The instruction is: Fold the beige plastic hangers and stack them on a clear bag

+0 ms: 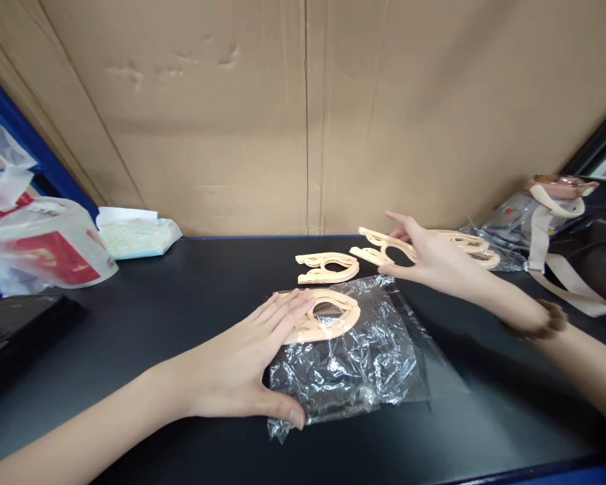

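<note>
My left hand (247, 360) lies flat with fingers stretched out, over one end of a cream folded travel hanger (347, 320) and the near-left part of a crinkled clear plastic bag (343, 374). I cannot tell whether that hanger is in the bag or on top of it. My right hand (424, 256) grips another cream folded hanger (374, 237) between thumb and fingers, its free end pointing left, just beyond the bag. A third folded hanger (328, 268) lies on the black table between the bag and the cardboard.
More cream hangers (485, 252) lie on clear plastic at the right, partly behind my right hand. Beyond them is a transparent bottle (510, 215) with a beige strap. A wipes pack (139, 232), a plastic-wrapped roll (55, 242) and a black device (20, 327) sit left. Cardboard (232, 135) walls the back.
</note>
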Motion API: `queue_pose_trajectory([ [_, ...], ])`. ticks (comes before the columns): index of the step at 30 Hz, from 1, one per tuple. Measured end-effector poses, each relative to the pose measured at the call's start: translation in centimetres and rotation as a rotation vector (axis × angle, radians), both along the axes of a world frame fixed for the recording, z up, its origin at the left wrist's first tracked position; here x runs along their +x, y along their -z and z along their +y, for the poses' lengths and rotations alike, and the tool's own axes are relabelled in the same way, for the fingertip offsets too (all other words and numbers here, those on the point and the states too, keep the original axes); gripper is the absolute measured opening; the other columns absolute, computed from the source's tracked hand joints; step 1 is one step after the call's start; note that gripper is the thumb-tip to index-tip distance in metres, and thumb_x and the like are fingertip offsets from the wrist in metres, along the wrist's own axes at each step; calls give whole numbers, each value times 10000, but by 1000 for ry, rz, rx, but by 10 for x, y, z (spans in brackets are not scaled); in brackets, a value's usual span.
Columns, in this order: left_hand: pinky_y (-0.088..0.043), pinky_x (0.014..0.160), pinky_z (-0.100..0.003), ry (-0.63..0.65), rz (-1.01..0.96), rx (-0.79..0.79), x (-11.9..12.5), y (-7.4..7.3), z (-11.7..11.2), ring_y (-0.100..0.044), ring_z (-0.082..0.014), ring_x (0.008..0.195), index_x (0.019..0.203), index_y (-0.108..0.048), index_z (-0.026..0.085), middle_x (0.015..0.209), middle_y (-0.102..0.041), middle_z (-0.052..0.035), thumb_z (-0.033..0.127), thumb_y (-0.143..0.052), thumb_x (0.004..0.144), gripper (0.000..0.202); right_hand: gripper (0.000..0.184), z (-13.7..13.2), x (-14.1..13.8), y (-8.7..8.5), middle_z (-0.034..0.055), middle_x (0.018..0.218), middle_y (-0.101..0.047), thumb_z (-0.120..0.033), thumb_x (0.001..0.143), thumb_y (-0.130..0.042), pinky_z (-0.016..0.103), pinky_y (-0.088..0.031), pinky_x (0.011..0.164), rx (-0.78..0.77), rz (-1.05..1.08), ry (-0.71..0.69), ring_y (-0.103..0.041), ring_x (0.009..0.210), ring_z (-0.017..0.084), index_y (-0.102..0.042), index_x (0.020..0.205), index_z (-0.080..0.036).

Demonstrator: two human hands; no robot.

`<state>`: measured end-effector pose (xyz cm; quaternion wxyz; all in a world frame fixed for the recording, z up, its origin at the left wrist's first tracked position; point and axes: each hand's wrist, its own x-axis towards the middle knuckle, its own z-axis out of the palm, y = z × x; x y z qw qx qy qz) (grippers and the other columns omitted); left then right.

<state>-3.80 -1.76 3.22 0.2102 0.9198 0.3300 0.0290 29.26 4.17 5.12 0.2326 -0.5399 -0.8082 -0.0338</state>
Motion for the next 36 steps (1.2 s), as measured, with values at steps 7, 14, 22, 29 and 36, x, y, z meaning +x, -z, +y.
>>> queue_pose_trajectory([
  [7,-85,1208,-541,29,-9,23,-1,1,2,-18,-337,1479,1536,69,280,1621,-16,-86,709,-654,754,1148,884,-31,34,-15,185,1168,-665,-578,766,-638,453,-492,807,-124,-185,149,-658,977,362,-314,1485,-178],
  [14,-100,1203,-549,0,20,19,1,0,-1,-15,-338,1479,1541,40,249,1619,-18,-106,727,-639,750,1147,832,-53,33,-28,110,1283,-628,-486,797,-623,448,-489,920,-219,-313,44,-598,1157,358,-249,1504,-253],
  [22,-128,1195,-560,-10,21,13,0,1,1,-23,-348,1478,1542,33,247,1619,-14,-107,732,-633,750,1143,675,-67,18,-32,78,1276,-621,-400,731,-683,341,-539,813,-536,-189,-213,-629,1088,305,-440,1344,-252],
  [29,-102,1207,-537,-7,30,18,-1,2,1,-1,-318,1483,1541,50,232,1620,11,-93,762,-597,750,1151,676,-64,-3,-19,27,1304,-591,-371,694,-752,309,-490,914,-674,-69,-331,-573,1173,260,-454,1293,-279],
  [36,-108,1195,-572,9,22,22,2,0,-1,3,-329,1482,1542,23,257,1620,-17,-98,758,-607,745,1132,1052,-61,-24,2,3,1272,-605,-426,682,-798,335,-432,1000,-690,111,-413,-568,1175,224,-141,1499,-352],
])
